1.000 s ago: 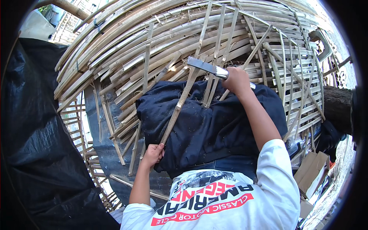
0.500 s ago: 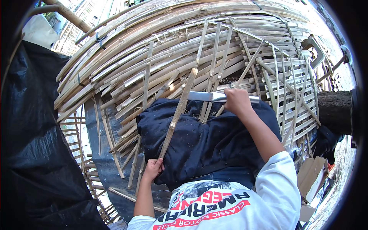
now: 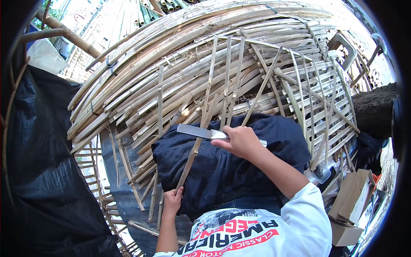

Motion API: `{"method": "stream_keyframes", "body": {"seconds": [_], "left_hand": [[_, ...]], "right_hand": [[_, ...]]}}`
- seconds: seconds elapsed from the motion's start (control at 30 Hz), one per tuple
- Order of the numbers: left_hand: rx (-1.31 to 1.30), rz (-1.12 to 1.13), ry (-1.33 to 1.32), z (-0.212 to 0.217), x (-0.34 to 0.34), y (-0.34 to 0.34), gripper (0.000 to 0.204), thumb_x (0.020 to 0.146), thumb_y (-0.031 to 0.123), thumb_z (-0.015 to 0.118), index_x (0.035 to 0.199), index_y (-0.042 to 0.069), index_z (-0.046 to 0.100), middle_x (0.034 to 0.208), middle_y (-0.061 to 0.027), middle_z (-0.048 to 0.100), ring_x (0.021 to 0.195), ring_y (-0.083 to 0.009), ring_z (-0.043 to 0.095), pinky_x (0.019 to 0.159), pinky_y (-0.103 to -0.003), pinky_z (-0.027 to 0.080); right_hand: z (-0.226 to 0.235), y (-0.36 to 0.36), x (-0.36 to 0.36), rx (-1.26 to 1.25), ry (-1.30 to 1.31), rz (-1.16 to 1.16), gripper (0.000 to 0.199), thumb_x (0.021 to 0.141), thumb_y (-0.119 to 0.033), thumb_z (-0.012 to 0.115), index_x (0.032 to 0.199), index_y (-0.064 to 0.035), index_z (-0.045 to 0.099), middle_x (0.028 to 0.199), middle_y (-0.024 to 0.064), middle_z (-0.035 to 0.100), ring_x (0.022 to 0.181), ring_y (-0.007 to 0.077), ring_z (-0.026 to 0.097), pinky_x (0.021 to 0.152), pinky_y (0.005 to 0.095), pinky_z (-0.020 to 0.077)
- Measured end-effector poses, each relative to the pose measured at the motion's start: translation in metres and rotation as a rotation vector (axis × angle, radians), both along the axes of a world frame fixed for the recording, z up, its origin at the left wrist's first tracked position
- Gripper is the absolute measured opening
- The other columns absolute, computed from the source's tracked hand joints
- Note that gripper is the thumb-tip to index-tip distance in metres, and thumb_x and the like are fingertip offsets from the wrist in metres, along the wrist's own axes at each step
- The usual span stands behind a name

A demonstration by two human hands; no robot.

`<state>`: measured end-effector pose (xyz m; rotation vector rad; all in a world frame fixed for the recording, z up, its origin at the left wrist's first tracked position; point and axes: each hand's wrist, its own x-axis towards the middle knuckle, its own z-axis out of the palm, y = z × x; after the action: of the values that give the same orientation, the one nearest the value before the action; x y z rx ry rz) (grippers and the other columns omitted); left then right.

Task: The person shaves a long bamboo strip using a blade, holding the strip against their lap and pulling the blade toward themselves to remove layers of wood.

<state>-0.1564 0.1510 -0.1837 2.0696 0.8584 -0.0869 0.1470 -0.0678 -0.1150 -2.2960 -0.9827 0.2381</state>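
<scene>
Near my lap's left side, my left hand [image 3: 173,201] is closed round the lower end of a bamboo strip [image 3: 188,165], which slants up and away over my lap. My right hand [image 3: 240,141] grips the handle of a wide, flat-bladed metal knife [image 3: 193,131]. Its blade points left and lies across the strip's upper part; whether it presses into the bamboo I cannot tell. Beneath both is a dark cloth [image 3: 239,180] spread over my legs. Several thin bamboo strips [image 3: 226,81] lean on the stack just beyond the knife.
A big stack of split bamboo [image 3: 141,92] fills the far side. On the right stand a slatted bamboo frame [image 3: 319,96], a log [image 3: 376,103] and a cardboard box [image 3: 351,197]. Black plastic sheeting [image 3: 43,167] hangs at the left.
My right hand has brought the knife left and nearer to me, from beside the strip's upper end to across it. The left hand keeps its hold. The whole view has shifted slightly.
</scene>
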Motion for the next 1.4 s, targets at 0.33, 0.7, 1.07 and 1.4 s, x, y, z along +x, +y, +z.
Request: {"method": "stream_keyframes", "body": {"seconds": [0.33,0.7,1.07,1.4], "left_hand": [[0.202,-0.017,-0.052,0.011,0.011,-0.014,0.049,0.094,0.034,0.064,0.066,-0.006,0.058,0.057,-0.0252,0.052,0.054,-0.0407,0.059,0.049,-0.042,0.04],[0.192,-0.069,-0.097,0.009,0.011,-0.01,0.045,0.095,0.031,0.064,0.068,-0.006,0.059,0.058,-0.0249,0.054,0.056,-0.041,0.061,0.05,-0.042,0.042],[0.185,-0.08,-0.085,0.007,0.013,-0.005,0.044,0.094,0.033,0.064,0.07,-0.005,0.062,0.061,-0.0256,0.057,0.06,-0.0428,0.062,0.051,-0.044,0.044],[0.19,-0.073,-0.063,0.006,0.011,-0.005,0.048,0.093,0.035,0.065,0.067,-0.005,0.061,0.059,-0.0257,0.055,0.06,-0.0437,0.061,0.051,-0.045,0.044]], "right_hand": [[-0.048,-0.006,0.054,-0.211,-0.355,-0.037,0.074,0.077,-0.078,0.054,0.066,-0.0056,0.061,0.056,0.014,0.061,0.056,0.0341,0.065,0.051,0.041,0.0516],[-0.05,0.008,0.054,-0.243,-0.347,0.145,0.074,0.077,-0.078,0.056,0.071,-0.0046,0.063,0.058,0.0163,0.063,0.057,0.0354,0.066,0.055,0.0431,0.0536],[-0.048,0.003,0.078,-0.204,-0.336,-0.118,0.07,0.081,-0.073,0.057,0.076,-0.0031,0.062,0.062,0.0165,0.064,0.06,0.036,0.067,0.056,0.0442,0.0533],[-0.021,-0.028,0.076,-0.245,-0.235,-0.152,0.055,0.084,-0.058,0.065,0.083,-0.0023,0.061,0.071,0.0203,0.066,0.07,0.0405,0.066,0.063,0.0494,0.0518]]}}
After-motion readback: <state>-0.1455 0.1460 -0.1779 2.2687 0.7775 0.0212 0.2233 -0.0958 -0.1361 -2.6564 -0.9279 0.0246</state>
